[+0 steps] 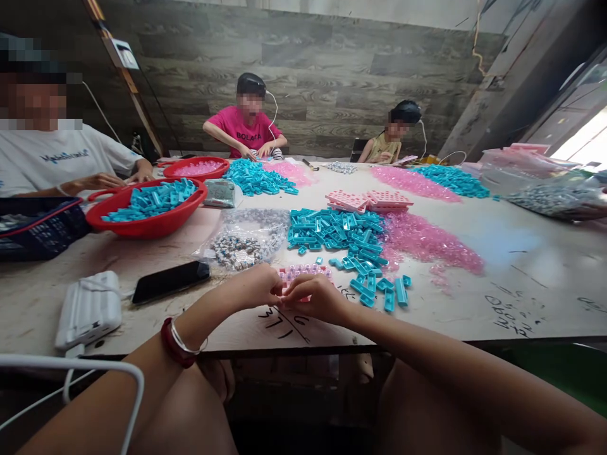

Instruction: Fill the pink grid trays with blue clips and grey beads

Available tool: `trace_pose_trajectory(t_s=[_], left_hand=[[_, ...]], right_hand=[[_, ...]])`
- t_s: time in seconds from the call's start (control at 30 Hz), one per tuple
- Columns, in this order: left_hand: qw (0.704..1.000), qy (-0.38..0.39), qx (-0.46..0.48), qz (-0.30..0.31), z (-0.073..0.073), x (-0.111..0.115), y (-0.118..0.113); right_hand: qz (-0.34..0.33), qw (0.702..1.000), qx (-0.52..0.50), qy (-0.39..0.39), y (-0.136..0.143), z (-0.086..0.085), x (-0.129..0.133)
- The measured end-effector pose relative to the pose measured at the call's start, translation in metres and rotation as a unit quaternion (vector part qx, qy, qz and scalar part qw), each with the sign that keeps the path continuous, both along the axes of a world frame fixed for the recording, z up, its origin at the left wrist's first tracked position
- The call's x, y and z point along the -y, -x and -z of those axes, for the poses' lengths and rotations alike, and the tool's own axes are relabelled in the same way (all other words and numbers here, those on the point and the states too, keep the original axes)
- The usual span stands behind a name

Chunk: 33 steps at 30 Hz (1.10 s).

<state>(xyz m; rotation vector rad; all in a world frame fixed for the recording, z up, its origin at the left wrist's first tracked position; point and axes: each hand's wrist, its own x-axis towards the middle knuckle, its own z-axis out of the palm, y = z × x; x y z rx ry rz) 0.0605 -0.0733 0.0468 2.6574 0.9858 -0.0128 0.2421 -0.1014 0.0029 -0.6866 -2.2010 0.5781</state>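
Note:
My left hand (260,285) and my right hand (318,297) meet at the near edge of a small pink tray (327,276). Clear pinkish pieces stand in rows on that tray, and my hands cover its front part. Both hands are closed, the fingertips pinched close together; whatever lies between them is too small or hidden to name. Just beyond the tray spreads a pile of turquoise plastic pieces (332,229), some of them loose to the right of my right hand. Beside it is a heap of clear pink pieces (427,243). A plastic bag of small beads (241,246) lies behind my left hand.
Left of my arm lie a black phone (171,282) and a white power bank (91,309) with a cable. A red basin (147,220) holds turquoise pieces. Stacked pink trays (370,200) sit behind the piles. Three people work around the table, one at left (57,158).

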Motion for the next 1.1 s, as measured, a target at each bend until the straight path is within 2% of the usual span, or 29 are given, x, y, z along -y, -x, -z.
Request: trace_pose_trajectory(t_s=[0.23, 0.33, 0.53, 0.73, 1.1], left_hand=[[0.999, 0.004, 0.032, -0.023, -0.011, 0.005, 0.002], [0.999, 0.022, 0.028, -0.034, -0.009, 0.005, 0.002], [0.999, 0.012, -0.017, -0.047, -0.002, 0.008, -0.006], [0.998, 0.026, -0.005, -0.062, 0.001, 0.007, -0.006], [0.999, 0.013, 0.016, -0.048, -0.013, 0.007, 0.002]], right_hand=[[0.055, 0.994, -0.016, 0.093, 0.000, -0.011, 0.005], [0.052, 0.996, 0.001, 0.076, -0.002, -0.013, 0.005], [0.099, 0.993, 0.058, 0.001, -0.008, -0.019, 0.004], [0.090, 0.992, 0.082, -0.035, -0.008, -0.020, 0.006], [0.084, 0.995, 0.060, 0.002, 0.002, -0.012, 0.009]])
